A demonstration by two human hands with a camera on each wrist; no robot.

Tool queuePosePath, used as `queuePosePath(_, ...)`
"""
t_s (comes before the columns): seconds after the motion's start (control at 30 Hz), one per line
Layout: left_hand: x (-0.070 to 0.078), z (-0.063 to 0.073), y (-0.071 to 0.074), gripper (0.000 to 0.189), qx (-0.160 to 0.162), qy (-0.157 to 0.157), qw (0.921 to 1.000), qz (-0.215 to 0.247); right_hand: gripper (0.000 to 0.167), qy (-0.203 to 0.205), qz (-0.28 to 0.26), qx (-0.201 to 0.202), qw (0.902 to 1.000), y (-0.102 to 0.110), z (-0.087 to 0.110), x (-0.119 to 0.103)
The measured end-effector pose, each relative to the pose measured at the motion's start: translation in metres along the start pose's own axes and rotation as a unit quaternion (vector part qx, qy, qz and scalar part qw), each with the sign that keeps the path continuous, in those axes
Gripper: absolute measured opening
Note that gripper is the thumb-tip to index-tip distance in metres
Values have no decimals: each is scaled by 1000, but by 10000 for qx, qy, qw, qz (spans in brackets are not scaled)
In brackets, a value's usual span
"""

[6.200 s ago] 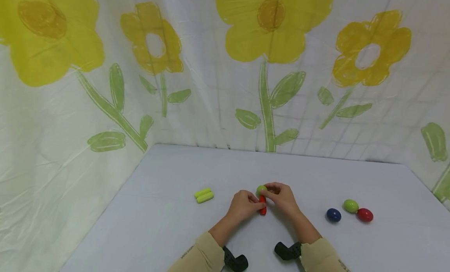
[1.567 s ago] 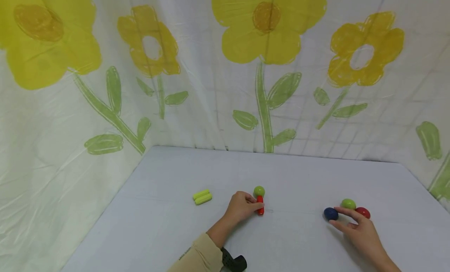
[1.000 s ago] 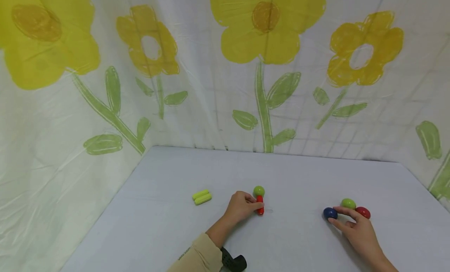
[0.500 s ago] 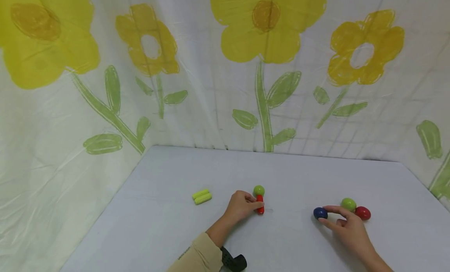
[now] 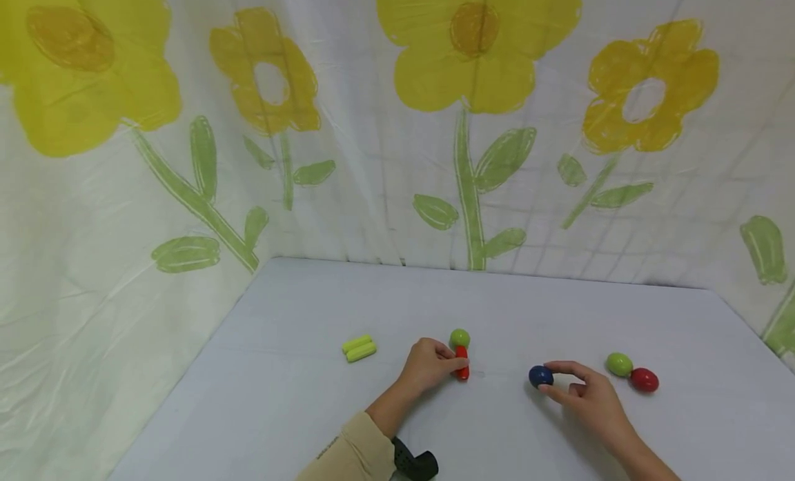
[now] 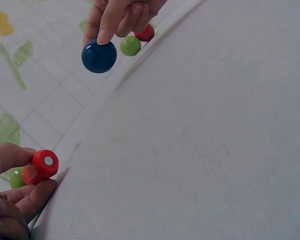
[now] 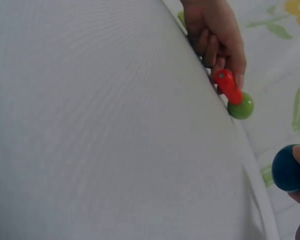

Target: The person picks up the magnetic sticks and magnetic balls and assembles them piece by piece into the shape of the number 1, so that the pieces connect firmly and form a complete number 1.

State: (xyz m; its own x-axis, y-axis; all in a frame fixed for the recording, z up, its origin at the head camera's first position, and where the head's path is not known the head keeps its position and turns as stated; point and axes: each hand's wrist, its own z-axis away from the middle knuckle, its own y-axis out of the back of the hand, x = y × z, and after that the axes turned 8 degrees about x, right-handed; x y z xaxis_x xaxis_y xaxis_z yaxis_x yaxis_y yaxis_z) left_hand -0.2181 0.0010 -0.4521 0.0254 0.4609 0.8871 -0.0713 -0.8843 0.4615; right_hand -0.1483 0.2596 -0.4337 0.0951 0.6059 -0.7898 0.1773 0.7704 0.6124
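Note:
In the head view my left hand (image 5: 428, 364) pinches a short red rod (image 5: 462, 363) between thumb and fingers, low over the table. A green ball (image 5: 459, 338) touches the rod's far end. The left wrist view shows a round silvery spot on the near end of the red rod (image 6: 41, 165), like a magnet. Right of it, my right hand (image 5: 586, 395) pinches a dark blue ball (image 5: 541, 376) between thumb and forefinger, apart from the rod. The right wrist view has the blue ball (image 7: 290, 168) at its right edge, that hand partly cut off.
Two yellow-green rods (image 5: 359, 348) lie side by side on the white table (image 5: 298, 412), left of my left hand. Right of my right hand lie another green ball (image 5: 619, 364) and a red ball (image 5: 644, 380), touching or nearly so. A flower-printed curtain (image 5: 360, 191) hangs behind.
Earlier both hands were at the red rod and green ball. My right hand then took the blue ball from beside the others and moved it left. My left hand keeps its hold.

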Motion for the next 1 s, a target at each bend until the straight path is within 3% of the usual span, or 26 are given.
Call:
queuePosePath(0.4, -1, -3, -1, 23, -43, 87, 9999, -86, 46, 168, -481, -652, 9966, -30, -1, -18)
queuePosePath(0.73, -2, -1, 2, 23, -34, -14, 9999, -101, 42, 847, -651, -1314, 9856, -55, 1, -30)
queuePosePath(1.0, -4, -3, 1, 24, -24, -125, 9999, -48, 43, 829, -628, -1558, 9823, -70, 2, -41)
